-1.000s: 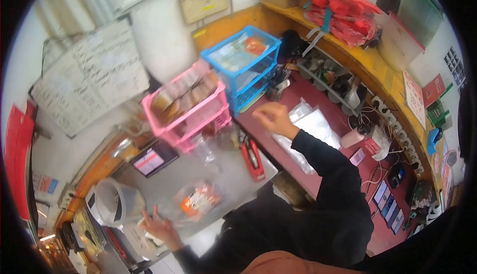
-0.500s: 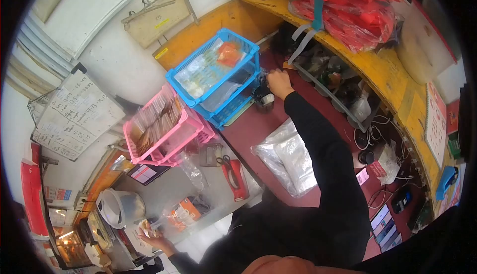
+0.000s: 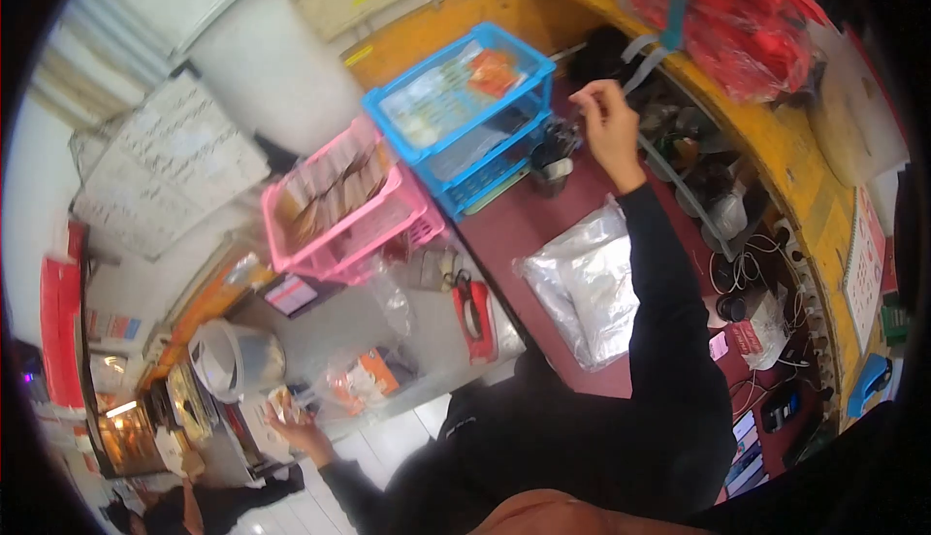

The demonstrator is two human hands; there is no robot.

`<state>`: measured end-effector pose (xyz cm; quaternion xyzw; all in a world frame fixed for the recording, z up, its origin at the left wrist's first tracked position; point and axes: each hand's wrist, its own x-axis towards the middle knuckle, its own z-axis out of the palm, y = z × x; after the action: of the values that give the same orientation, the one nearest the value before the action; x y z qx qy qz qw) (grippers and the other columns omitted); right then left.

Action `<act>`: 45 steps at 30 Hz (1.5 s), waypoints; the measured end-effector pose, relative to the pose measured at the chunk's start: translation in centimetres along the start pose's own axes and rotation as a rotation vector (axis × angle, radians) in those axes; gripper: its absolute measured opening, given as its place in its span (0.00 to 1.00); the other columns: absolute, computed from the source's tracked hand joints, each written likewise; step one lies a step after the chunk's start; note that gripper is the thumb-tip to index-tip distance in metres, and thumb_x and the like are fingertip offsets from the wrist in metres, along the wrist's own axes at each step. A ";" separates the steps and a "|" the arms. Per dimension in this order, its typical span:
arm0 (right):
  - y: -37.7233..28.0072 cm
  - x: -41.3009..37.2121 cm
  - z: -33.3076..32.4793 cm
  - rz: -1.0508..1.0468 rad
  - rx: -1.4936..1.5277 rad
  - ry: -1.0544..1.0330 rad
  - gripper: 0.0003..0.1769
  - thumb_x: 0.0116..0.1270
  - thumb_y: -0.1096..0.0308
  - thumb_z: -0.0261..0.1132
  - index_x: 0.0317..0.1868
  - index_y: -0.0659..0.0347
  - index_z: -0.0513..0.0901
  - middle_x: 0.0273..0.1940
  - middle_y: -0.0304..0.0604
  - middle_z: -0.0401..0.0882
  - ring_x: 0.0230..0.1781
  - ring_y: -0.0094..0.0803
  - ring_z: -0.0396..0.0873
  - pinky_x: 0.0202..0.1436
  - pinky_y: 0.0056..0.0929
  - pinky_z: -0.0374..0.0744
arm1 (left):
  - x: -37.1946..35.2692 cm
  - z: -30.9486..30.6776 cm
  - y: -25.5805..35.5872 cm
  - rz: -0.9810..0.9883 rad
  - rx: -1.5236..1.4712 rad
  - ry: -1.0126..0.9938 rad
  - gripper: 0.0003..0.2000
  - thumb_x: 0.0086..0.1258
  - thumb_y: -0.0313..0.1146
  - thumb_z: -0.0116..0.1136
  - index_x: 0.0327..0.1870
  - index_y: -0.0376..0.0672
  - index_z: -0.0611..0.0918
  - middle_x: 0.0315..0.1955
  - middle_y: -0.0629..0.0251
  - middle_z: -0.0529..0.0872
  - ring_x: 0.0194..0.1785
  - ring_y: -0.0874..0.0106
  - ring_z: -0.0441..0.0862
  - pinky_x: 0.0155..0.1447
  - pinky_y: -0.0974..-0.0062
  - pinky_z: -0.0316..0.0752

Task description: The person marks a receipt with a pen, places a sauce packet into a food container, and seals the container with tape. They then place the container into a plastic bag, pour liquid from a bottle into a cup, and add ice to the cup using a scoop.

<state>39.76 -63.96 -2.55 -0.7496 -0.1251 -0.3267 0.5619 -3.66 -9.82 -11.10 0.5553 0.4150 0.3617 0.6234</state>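
Note:
My left hand (image 3: 299, 434), low on the left beside the glass counter, is closed around a small crumpled item in clear plastic (image 3: 282, 405), whitish and brown; its kind is not clear. My right hand (image 3: 613, 132) is raised over the maroon desk, to the right of the blue stacked baskets (image 3: 446, 162). Its fingers are pinched together, and anything between them is too small or blurred to make out. Just below and left of it stands a dark cup (image 3: 551, 174) with pens or similar items in it. Clear plastic bags (image 3: 587, 288) lie under my right forearm.
Pink stacked baskets (image 3: 354, 229) hold packets beside the blue ones. A red tape dispenser (image 3: 475, 322), an orange-and-white packet (image 3: 369, 375) and a white bucket (image 3: 254, 356) are on the counter. Cables (image 3: 742, 278) and phones (image 3: 747, 453) lie at right. Another person (image 3: 208, 506) is at lower left.
My right hand has lifted away from the cup and moved up and right, fingers pinched. My left hand still holds the plastic-wrapped item. The view has shifted, and another person now shows at lower left.

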 end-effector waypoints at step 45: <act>-31.4 -28.6 24.9 -0.802 -0.371 -1.528 0.14 0.43 0.72 0.75 0.30 0.59 0.79 0.28 0.45 0.81 0.36 0.41 0.81 0.48 0.35 0.71 | 7.4 -6.8 7.4 0.120 -0.004 -0.989 0.47 0.67 0.74 0.36 0.78 0.47 0.49 0.45 0.49 0.87 0.28 0.71 0.86 0.39 0.77 0.80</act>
<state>9.44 -25.20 -0.56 -0.7420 -0.6650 0.0763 0.0368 -6.96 0.50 -4.90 0.6819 0.0362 0.0912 0.7248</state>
